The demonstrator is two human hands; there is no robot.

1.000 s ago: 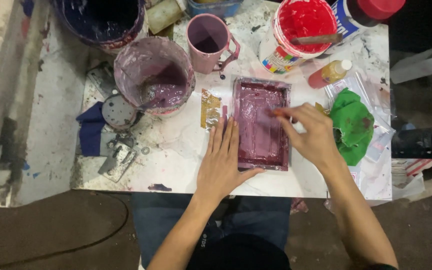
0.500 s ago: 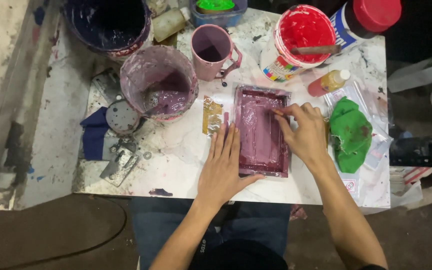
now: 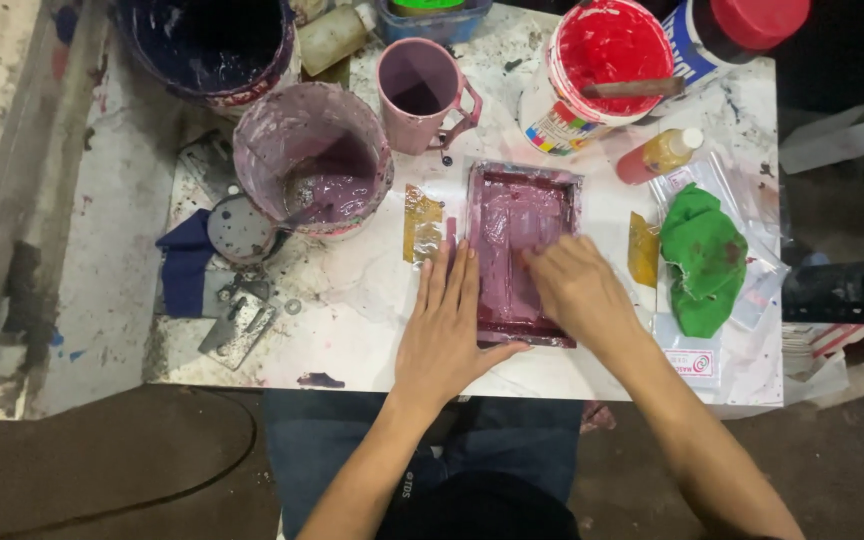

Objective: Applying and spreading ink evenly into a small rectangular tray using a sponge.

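A rectangular tray coated in purple paint lies on the white paint-stained table. My left hand lies flat on the table against the tray's left edge, thumb along its near rim. My right hand rests inside the tray, fingers pressed on the wet purple surface; whether it holds something small I cannot tell.
A purple-smeared bucket and a pink mug stand behind the tray. A red paint tub with a stick, an orange bottle, a green cloth, a dark bucket and metal scrapers surround it.
My right hand has slid from the tray's far right corner down toward its near middle. The left hand has stayed pressed beside the tray.
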